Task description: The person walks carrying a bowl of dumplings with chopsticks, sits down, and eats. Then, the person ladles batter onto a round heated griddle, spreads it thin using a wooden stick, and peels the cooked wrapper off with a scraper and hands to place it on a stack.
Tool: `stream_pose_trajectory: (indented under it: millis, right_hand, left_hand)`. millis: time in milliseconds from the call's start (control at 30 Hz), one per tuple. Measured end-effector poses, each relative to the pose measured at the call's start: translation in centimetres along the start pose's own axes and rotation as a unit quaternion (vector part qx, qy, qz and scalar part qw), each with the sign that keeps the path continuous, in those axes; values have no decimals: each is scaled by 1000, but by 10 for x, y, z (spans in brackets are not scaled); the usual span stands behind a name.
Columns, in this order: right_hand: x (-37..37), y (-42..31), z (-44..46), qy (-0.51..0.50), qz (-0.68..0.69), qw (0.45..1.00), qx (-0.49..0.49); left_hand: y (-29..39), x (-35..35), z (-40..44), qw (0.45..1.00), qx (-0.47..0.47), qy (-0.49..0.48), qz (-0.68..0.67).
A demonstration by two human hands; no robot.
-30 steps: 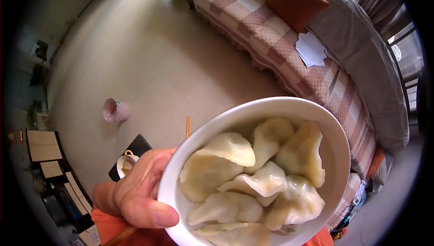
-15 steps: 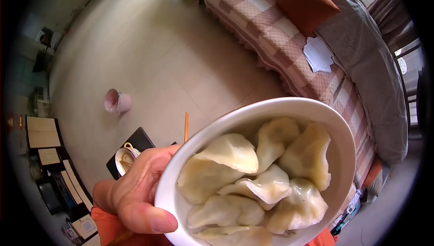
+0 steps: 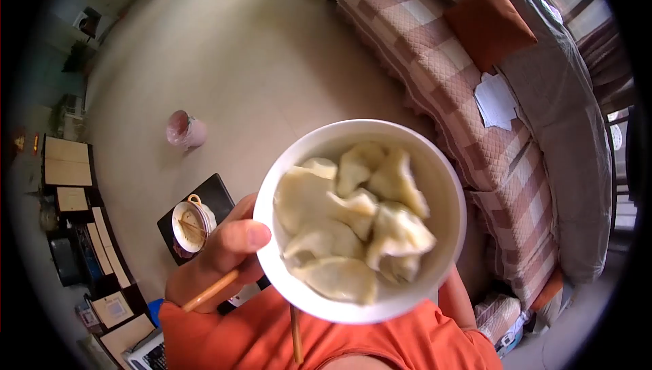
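My left hand [image 3: 234,237] grips the left side of a white bowl [image 3: 448,248], its thumb on the rim and its other fingers mostly hidden. Several pale dumplings [image 3: 333,278] sit in the bowl in a little clear liquid. A wooden chopstick [image 3: 210,290] slants below my left hand, and a second chopstick [image 3: 296,335] points down from under the bowl; which hand holds them, if any, is hidden. At the bowl's lower right, part of my right arm [image 3: 456,301] shows, but the right hand is out of sight.
On a black stool or small table [image 3: 216,197] stands a pot with an orange handle [image 3: 192,228]. A pink bin [image 3: 185,130] is on the floor. To the right runs a checked sofa [image 3: 435,57] with an orange cushion [image 3: 490,25] and white papers [image 3: 496,101]. Dark shelving [image 3: 85,234] stands left.
The bowl looks smaller, more level and further left and up. The chopsticks now show below it; earlier one stuck out above its far rim. The orange shirt is more visible.
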State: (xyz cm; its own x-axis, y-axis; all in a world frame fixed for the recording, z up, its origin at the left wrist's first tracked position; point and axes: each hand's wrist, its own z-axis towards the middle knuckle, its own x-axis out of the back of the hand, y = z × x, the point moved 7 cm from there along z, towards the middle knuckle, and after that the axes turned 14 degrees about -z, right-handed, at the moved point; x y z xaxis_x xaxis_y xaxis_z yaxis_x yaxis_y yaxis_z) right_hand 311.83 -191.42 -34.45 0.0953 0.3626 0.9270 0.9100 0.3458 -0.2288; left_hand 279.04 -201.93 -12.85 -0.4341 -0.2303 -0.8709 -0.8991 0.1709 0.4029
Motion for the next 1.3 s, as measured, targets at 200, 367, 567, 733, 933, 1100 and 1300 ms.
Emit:
stream_pose_trajectory:
  millis: [200,367,567,733,933,1100,1300]
  right_hand:
    - [-23,25,10,-30,-59,996,61]
    - [-23,15,34,-97,-111,983,105]
    - [-14,-34,90,-109,-151,969,160]
    - [-14,-99,162,-139,-189,959,160]
    - [-38,-148,249,-194,-194,955,110]
    - [-44,-157,306,-181,-107,978,18]
    - [-38,-166,391,-225,-102,968,-40]
  left_hand:
    - [-20,78,-3,985,-106,71,-115]
    - [-7,119,-14,962,-196,136,-132]
    - [49,181,-28,916,-319,197,-142]
    - [132,228,-26,896,-364,202,-156]
    - [252,280,-18,884,-383,182,-195]
    - [343,318,3,879,-380,228,-175]
    - [435,353,59,842,-410,302,-177]
